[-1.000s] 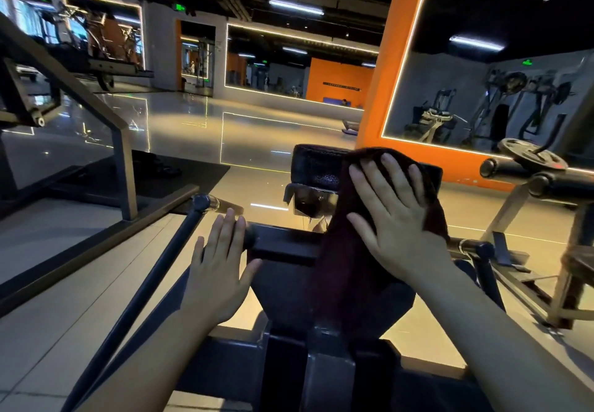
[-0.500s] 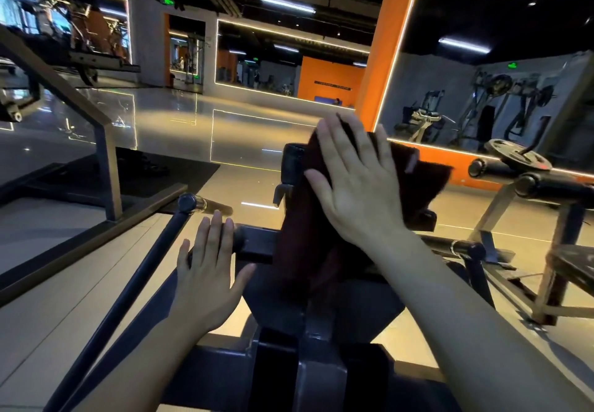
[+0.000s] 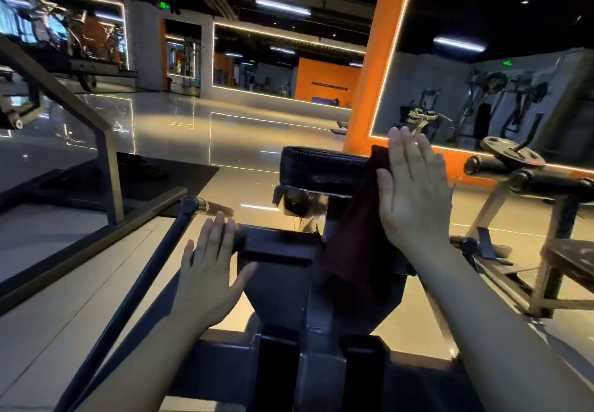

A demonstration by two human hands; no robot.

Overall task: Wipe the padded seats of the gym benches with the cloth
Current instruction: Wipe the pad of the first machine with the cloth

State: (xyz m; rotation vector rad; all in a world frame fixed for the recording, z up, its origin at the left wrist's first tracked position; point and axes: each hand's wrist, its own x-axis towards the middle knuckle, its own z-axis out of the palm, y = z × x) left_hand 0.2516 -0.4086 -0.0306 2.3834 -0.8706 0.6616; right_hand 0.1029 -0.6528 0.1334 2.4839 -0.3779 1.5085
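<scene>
A black padded bench pad (image 3: 321, 167) stands upright ahead of me on a dark steel frame (image 3: 279, 247). A dark red cloth (image 3: 356, 238) hangs down over the pad's right end and the frame. My right hand (image 3: 414, 193) presses flat on the cloth at the pad's right edge, fingers straight and pointing up. My left hand (image 3: 212, 267) rests flat on the frame's left handle bar, fingers straight, thumb spread.
A long black bar (image 3: 135, 296) slopes from lower left up to the frame. A steel rack (image 3: 106, 154) stands at left. At right are a weight plate (image 3: 511, 154) on a roller-pad machine (image 3: 553, 183). An orange pillar (image 3: 369, 67) and glossy floor lie beyond.
My right hand has slid the cloth from the pad's middle to its right end, uncovering the pad's left and centre. My left hand has stayed on the frame.
</scene>
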